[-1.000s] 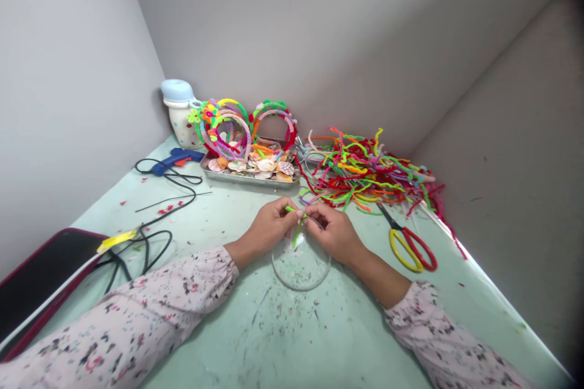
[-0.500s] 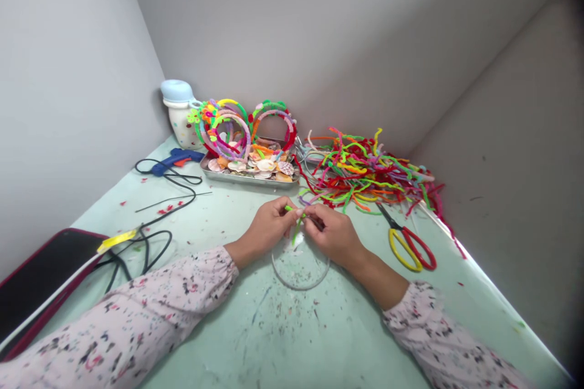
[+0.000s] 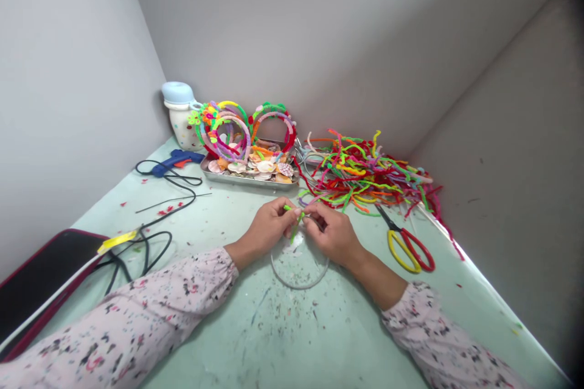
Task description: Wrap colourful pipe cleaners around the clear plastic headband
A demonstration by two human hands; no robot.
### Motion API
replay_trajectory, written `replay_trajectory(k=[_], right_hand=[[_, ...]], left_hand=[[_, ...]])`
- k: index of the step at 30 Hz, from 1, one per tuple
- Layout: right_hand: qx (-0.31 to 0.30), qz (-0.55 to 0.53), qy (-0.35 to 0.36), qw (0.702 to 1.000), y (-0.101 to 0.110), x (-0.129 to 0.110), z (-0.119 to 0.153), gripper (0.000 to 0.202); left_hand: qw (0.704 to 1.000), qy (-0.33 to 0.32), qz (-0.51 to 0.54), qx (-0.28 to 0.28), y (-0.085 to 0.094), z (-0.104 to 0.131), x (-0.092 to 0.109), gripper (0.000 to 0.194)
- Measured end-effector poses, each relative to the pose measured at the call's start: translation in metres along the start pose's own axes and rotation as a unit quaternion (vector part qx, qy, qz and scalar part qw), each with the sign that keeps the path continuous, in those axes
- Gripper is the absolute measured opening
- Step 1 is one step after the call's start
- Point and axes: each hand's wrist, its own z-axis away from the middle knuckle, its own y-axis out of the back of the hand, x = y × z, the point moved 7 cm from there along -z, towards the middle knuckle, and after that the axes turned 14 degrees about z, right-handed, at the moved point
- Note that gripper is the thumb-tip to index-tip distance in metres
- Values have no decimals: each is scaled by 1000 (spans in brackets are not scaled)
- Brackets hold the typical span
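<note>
My left hand [image 3: 268, 226] pinches a short bright green pipe cleaner [image 3: 294, 232] between thumb and fingers. Close beside it, my right hand [image 3: 332, 232] has its fingers closed around one end of a thin grey-white hoop [image 3: 300, 287]. The hoop's curve hangs toward me above the table, and the green piece lies at its top, between my fingertips. Part of the green piece points down inside the hoop. My fingers hide the hoop's ends and the exact way the green piece meets them.
Behind my hands stand a metal tray [image 3: 250, 182] of shells, colourful headbands [image 3: 232, 127] and a tangled pipe cleaner pile [image 3: 365, 173]. Scissors [image 3: 410, 249] lie right. At left are a blue glue gun [image 3: 176, 161], black cord, a cup [image 3: 180, 115] and a dark tablet-like object [image 3: 45, 267].
The green piece's hanging end has shifted slightly between my fingertips. Both hands stay in nearly the same place, and the view has moved very little.
</note>
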Motion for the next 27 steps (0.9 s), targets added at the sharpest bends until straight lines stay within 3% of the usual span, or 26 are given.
replay_trajectory(k=[6, 27], right_hand=[[0, -37, -46, 998, 4, 6, -1, 13], [-7, -46, -36, 998, 4, 3, 0, 13]], left_hand=[[998, 23, 47, 24, 5, -2, 1, 24], [996, 36, 51, 59, 9, -1, 3, 20]])
